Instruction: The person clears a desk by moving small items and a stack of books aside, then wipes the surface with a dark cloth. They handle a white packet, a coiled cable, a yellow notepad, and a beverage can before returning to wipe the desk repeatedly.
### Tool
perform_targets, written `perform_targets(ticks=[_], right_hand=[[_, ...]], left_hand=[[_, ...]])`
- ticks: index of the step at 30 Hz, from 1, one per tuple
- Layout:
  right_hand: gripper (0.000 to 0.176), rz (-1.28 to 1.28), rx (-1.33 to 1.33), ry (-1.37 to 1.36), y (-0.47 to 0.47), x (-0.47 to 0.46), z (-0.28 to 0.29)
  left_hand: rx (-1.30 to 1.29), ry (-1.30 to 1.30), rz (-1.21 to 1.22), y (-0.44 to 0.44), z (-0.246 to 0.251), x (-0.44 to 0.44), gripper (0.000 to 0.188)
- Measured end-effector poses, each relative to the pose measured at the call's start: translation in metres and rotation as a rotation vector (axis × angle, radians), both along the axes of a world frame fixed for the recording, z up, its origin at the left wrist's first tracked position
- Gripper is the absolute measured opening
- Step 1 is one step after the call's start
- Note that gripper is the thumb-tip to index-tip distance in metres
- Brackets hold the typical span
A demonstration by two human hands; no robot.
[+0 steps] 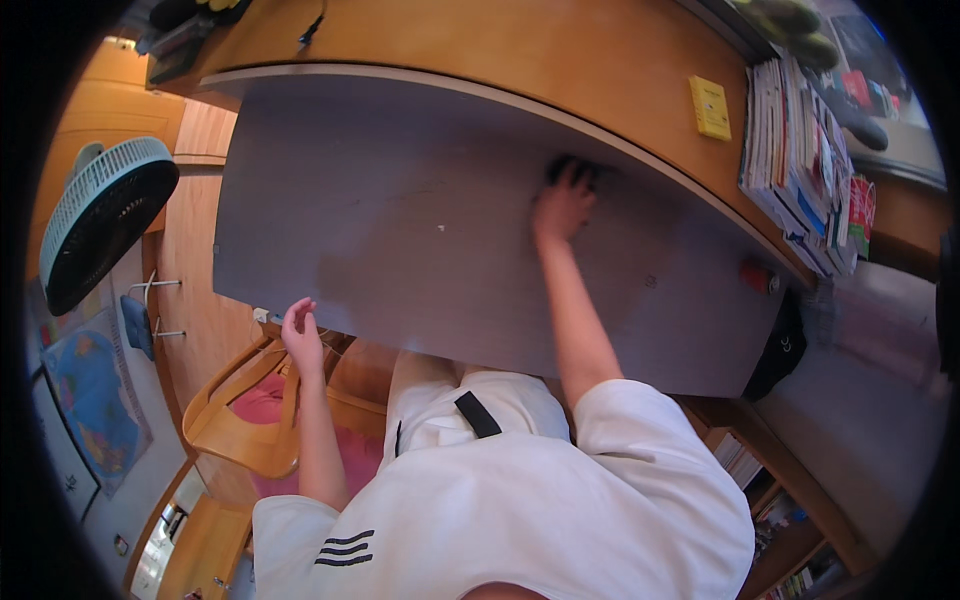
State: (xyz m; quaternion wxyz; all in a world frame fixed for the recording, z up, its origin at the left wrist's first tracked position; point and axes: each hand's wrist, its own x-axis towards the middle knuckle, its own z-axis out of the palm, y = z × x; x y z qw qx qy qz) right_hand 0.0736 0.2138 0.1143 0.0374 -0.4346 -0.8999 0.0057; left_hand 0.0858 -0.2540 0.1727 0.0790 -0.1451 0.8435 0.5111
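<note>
My right hand (pixel 561 208) reaches onto the far part of a grey desktop (pixel 390 270), its fingers over a small dark object (pixel 574 171), blurred; whether it is a cloth or something else I cannot tell. At the desk's near left edge my left hand (pixel 301 337) is raised, fingers apart, holding nothing. A small white speck (pixel 441 227) lies mid-desk, and darker patches and faint marks show on the surface. A small red item (pixel 757 277) sits at the right end of the desk.
Behind the desktop, a wooden ledge bears a yellow box (pixel 709 108), a row of books and papers (pixel 795 165) and a black cable end (pixel 306 36). A fan (pixel 105 225) stands at the left, with a wooden chair (pixel 247 420) below it. A black bag (pixel 780 345) touches the right edge.
</note>
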Motion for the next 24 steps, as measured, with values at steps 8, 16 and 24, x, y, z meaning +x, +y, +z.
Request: perform_targets(ticks=[8, 16, 24], right_hand=[[0.058, 0.439, -0.225, 0.17, -0.136, -0.11, 0.01], [0.044, 0.956, -0.613, 0.118, -0.179, -0.115, 0.034], [0.041, 0.598, -0.44, 0.376, -0.145, -0.167, 0.021]], left_hand=[[-0.041, 0.025, -0.003, -0.051, -0.01, -0.039, 0.025], [-0.744, 0.326, 0.09, -0.104, -0.046, -0.079, 0.052], [-0.995, 0.036, 0.239, -0.097, -0.076, -0.126, 0.066]])
